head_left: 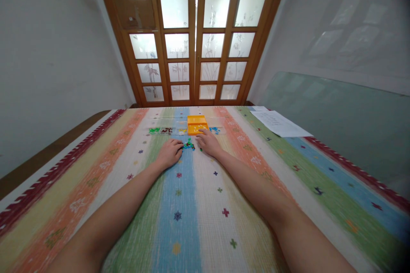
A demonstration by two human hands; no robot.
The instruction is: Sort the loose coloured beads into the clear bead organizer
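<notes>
A small heap of tiny green, blue and dark pieces [188, 145] lies on the striped cloth between my hands. My left hand [169, 153] rests on the cloth at the heap's left edge, fingers loosely bent and lying down. At the front of an open orange box [196, 119] is my right hand [209, 143], its fingers apart and reaching over the near rim. Pale small pieces lie inside that box. Whether a tiny piece sits at my fingertips is too small to tell.
Clear compartments hold green pieces [154, 130], brown pieces [166, 130], yellow pieces [182, 131] and blue pieces [214, 129] beside the orange box. Printed paper sheets [278, 123] lie at the table's right. Beyond the table's far edge stand wooden glazed doors [195, 72].
</notes>
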